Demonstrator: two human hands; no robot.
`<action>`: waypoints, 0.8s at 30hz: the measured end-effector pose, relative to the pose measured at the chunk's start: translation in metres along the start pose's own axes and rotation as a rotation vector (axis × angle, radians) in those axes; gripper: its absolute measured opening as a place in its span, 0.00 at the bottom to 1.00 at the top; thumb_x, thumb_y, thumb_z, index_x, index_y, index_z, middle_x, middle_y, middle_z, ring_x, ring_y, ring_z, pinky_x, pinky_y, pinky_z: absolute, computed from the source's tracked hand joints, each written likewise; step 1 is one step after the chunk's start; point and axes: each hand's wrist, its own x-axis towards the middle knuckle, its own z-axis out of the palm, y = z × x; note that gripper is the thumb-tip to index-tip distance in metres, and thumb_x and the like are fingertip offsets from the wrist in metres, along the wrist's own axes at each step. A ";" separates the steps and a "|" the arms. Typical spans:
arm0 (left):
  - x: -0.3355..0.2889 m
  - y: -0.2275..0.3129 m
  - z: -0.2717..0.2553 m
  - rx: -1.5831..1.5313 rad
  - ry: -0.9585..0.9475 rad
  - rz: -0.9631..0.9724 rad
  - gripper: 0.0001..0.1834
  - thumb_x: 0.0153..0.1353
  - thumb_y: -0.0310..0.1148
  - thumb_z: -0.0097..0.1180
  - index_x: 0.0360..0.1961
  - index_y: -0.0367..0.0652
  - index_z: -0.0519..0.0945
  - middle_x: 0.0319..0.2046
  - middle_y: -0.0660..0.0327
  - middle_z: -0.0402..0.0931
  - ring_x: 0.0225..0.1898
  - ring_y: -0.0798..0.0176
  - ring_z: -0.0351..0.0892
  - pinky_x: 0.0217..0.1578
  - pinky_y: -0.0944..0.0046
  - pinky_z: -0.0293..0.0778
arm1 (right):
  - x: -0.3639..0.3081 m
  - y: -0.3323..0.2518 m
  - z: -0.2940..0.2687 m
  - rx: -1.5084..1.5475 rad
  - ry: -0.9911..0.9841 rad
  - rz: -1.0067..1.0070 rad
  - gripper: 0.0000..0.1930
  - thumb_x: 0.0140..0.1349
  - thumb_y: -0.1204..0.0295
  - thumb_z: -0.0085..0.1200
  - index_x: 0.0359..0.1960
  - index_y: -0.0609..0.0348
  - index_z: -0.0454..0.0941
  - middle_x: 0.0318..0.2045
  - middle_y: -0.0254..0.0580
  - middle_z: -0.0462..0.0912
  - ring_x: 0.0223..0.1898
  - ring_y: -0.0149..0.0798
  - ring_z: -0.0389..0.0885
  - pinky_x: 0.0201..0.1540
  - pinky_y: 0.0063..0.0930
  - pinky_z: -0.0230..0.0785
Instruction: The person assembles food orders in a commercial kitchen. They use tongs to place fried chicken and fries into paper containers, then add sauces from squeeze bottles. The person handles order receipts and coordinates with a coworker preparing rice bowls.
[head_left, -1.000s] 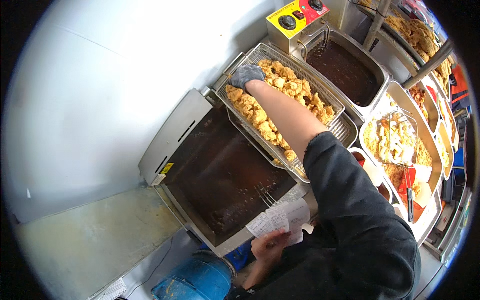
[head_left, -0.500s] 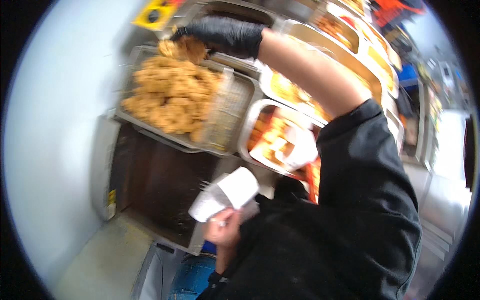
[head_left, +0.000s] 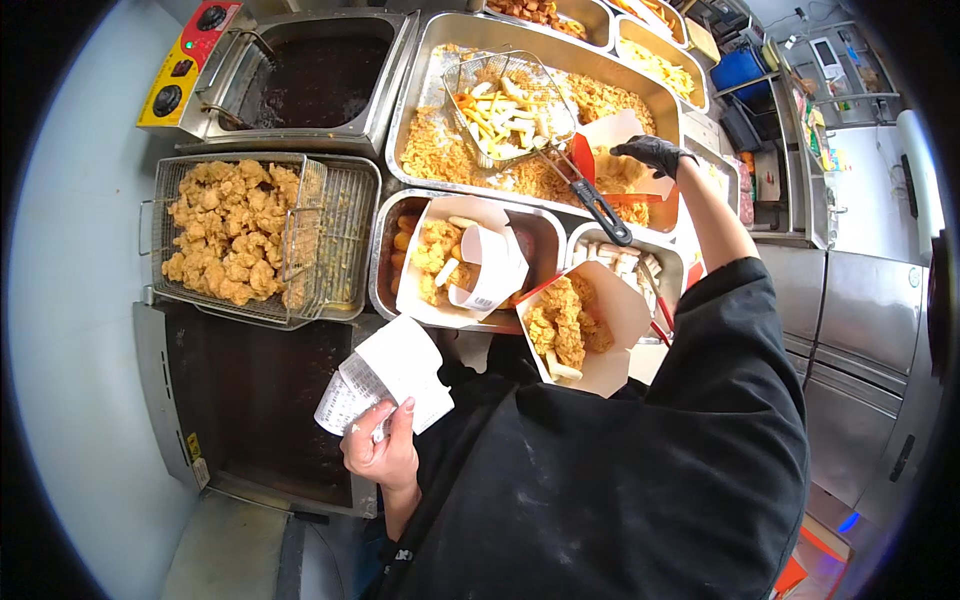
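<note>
My left hand [head_left: 385, 450], bare, pinches several printed paper receipts [head_left: 390, 370] over the near fryer. My right hand [head_left: 652, 155], in a black glove, reaches over an open takeout box [head_left: 622, 172] at the right end of the large rice tray [head_left: 412, 125]. Its fingers stretch out toward the box, and I see nothing held in them. Close to me stands another takeout box [head_left: 610, 368] with fried chicken [head_left: 565, 325]. A third box [head_left: 428, 300] with fried pieces and a curled receipt rests on a metal pan [head_left: 385, 235].
A frying basket [head_left: 500, 110] of fries lies on the rice tray, its black handle [head_left: 600, 210] pointing toward me. On the left, a wire basket [head_left: 305, 200] holds fried chicken. Fryers with dark oil [head_left: 320, 75] stand behind and before it. Tongs [head_left: 655, 300] lie in a small pan.
My right hand has moved from the fried chicken basket to the box on the right; the fried piece it held no longer shows in it. The left hand still holds the receipts.
</note>
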 end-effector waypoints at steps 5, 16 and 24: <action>0.004 0.000 0.001 0.007 0.024 -0.010 0.13 0.49 0.18 0.71 0.34 0.36 0.80 0.32 0.56 0.82 0.34 0.66 0.79 0.37 0.64 0.76 | 0.078 0.009 -0.037 -0.266 0.346 -0.455 0.30 0.58 0.47 0.59 0.52 0.60 0.79 0.44 0.53 0.84 0.45 0.48 0.82 0.51 0.36 0.71; 0.030 0.008 0.002 -0.136 0.024 0.039 0.12 0.48 0.21 0.73 0.33 0.39 0.83 0.28 0.58 0.85 0.25 0.66 0.85 0.26 0.71 0.79 | -0.103 -0.378 0.063 0.000 -0.143 -1.337 0.24 0.67 0.60 0.57 0.61 0.56 0.72 0.47 0.46 0.82 0.48 0.36 0.80 0.53 0.30 0.72; 0.026 -0.015 -0.007 -0.158 -0.075 0.041 0.10 0.53 0.24 0.69 0.37 0.39 0.84 0.32 0.55 0.86 0.30 0.62 0.87 0.28 0.67 0.81 | -0.146 -0.513 0.245 -0.561 -0.324 -1.489 0.31 0.57 0.72 0.60 0.64 0.58 0.67 0.55 0.58 0.77 0.57 0.53 0.76 0.62 0.43 0.69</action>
